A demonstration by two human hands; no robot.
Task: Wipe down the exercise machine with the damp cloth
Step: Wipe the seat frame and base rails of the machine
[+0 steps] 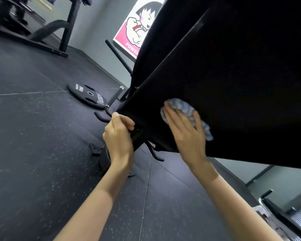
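Black weight plate (87, 95) on floor, cartoon poster (137, 23) behind

Much of the cloth (186, 108) is covered by the right hand (186, 134). The exercise machine (233, 75) is cut off at twelve and three o'clock. The left hand (119, 138) fingertips are hidden behind its frame.

A gym. Dark speckled rubber floor (33, 145) fills the left and lower frame. A black weight plate (87, 96) lies flat on it at centre left. A black steel rack (66, 30) with a thick rope (47, 28) stands at upper left. A poster (137, 23) of a flexing cartoon figure hangs on the grey wall (97, 28) at top centre. A padded black machine (233, 75) fills the upper right.
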